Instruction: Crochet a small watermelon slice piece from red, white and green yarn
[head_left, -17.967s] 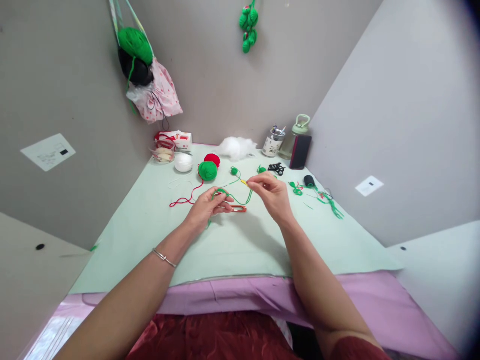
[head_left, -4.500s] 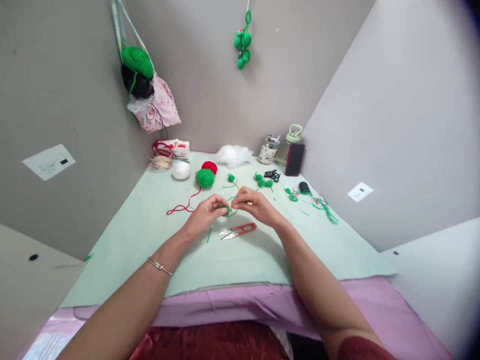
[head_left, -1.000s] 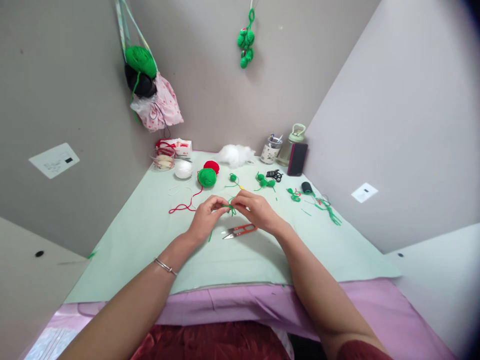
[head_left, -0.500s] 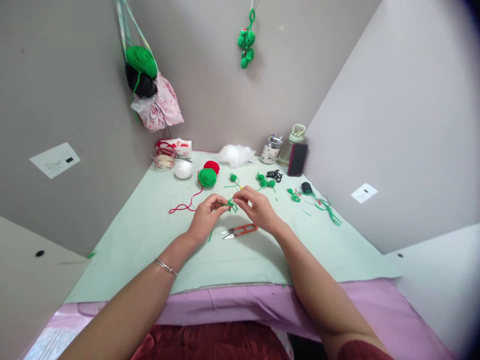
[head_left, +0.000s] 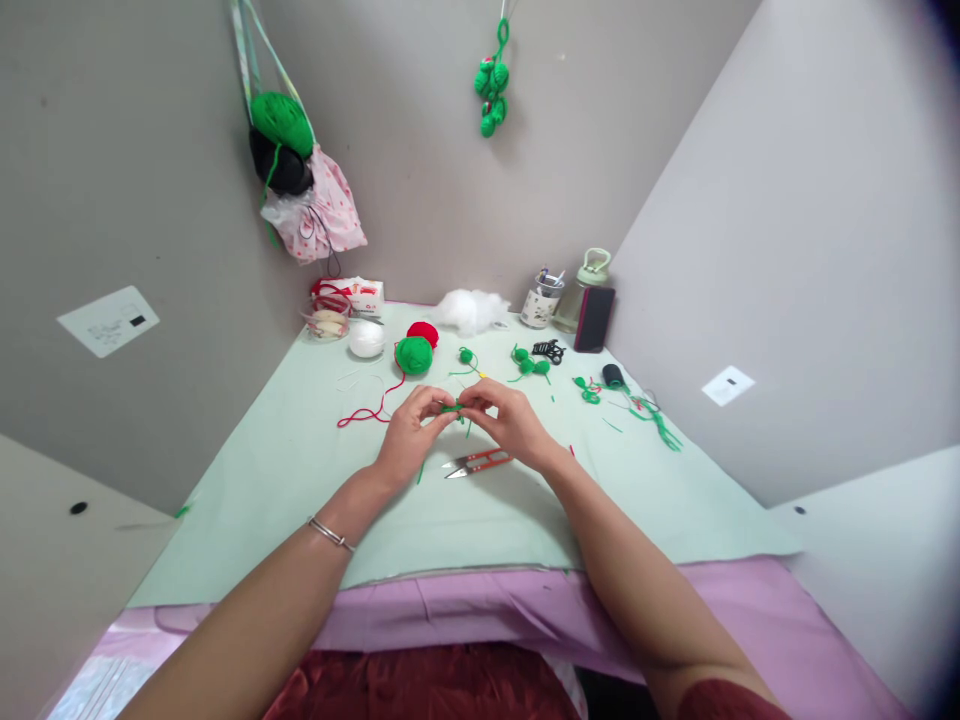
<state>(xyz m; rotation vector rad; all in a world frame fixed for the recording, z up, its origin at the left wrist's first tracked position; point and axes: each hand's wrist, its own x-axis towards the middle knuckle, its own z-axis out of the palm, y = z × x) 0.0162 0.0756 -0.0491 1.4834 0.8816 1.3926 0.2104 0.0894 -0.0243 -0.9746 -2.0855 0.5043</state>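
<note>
My left hand [head_left: 409, 435] and my right hand [head_left: 508, 420] meet over the middle of the pale green table cover [head_left: 300, 470]. Both pinch a short piece of green yarn [head_left: 453, 409] stretched between their fingertips, a little above the cloth. A loose green end hangs down below my left fingers. Red-handled thread snips [head_left: 480, 462] lie on the cloth just under my right hand. A green yarn ball [head_left: 414, 354] and a red yarn ball [head_left: 423, 332] sit behind my hands.
A red strand [head_left: 364, 412] trails left of my left hand. Small green knitted pieces [head_left: 529, 364] and green scraps [head_left: 656, 418] lie to the right. At the back stand a white ball [head_left: 366, 338], stuffing [head_left: 469, 308], a pen cup [head_left: 542, 300], a bottle [head_left: 587, 285]. Bags hang on the wall [head_left: 300, 190].
Over the last second my hands have drawn closer and the yarn loop between them has tightened into a short straight piece. The snips have stayed where they lay.
</note>
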